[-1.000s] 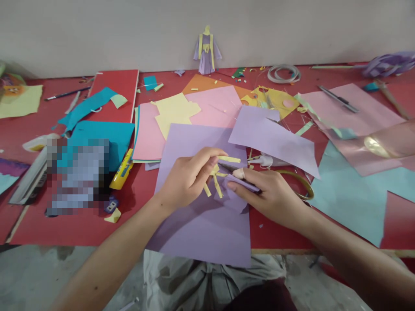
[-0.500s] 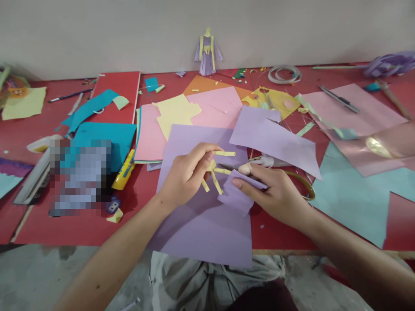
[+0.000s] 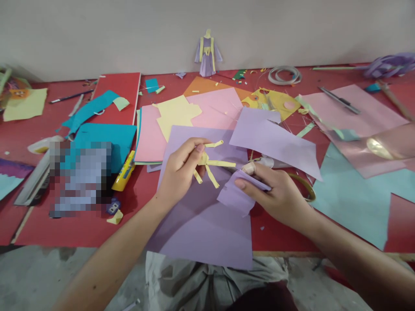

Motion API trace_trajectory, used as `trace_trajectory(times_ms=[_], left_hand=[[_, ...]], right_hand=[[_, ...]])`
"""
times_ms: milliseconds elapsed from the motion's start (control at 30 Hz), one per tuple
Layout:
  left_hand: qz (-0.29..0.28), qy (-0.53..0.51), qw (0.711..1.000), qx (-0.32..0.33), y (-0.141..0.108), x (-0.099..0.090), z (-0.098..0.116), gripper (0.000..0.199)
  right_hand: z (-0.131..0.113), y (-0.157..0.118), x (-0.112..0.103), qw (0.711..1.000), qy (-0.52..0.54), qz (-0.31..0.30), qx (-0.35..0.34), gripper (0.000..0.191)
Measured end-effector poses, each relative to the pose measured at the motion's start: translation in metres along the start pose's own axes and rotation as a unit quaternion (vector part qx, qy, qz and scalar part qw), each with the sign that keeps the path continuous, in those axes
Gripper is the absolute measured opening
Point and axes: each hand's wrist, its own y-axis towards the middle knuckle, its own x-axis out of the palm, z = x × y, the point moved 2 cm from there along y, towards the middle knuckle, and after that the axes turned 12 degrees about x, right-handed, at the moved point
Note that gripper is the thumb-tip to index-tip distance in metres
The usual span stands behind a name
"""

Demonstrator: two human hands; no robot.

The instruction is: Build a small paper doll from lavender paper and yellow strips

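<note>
Yellow rolled-paper figure was above the large purple sheet, pinched by your left hand. Your right hand pinched a small purple paper piece over the sheet's right edge, dark blade poking out beside it. Robed paper doll was beyond the sheet.
</note>
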Motion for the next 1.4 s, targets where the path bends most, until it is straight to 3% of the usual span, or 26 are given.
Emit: trace_trajectory(times_ms=[167, 333, 667, 867, 1133, 1300, 1400], left_hand=[[0.005, -0.005, 1.0, -0.009, 0.001, 0.001, -0.001, 0.023], [0.001, 0.035, 0.999, 0.03, -0.005, 0.004, 0.003, 0.025], [-0.04, 0.108, 0.991, 0.071, -0.009, 0.007, 0.011, 0.026], [-0.075, 0.146, 0.981, 0.104, -0.011, 0.009, 0.011, 0.026], [-0.083, 0.188, 0.965, 0.161, -0.012, 0.008, 0.008, 0.027], [-0.068, 0.151, 0.978, 0.13, -0.012, 0.008, 0.01, 0.025], [-0.018, 0.066, 0.995, 0.072, -0.007, 0.005, 0.007, 0.023]], right_hand=[[-0.001, -0.001, -0.001, 1.0, 0.01, 0.013, 0.004, 0.03], [-0.002, -0.001, -0.003, 0.999, 0.036, 0.041, 0.001, 0.04], [-0.003, 0.001, -0.002, 0.998, 0.045, 0.031, 0.003, 0.037], [-0.001, 0.0, 0.001, 0.999, 0.038, -0.004, 0.009, 0.026], [-0.001, -0.001, 0.003, 0.999, 0.037, 0.006, -0.001, 0.03], [0.001, -0.001, 0.002, 0.999, 0.041, 0.014, 0.012, 0.031], [0.001, -0.001, 0.0, 0.998, 0.042, 0.03, 0.023, 0.034]])
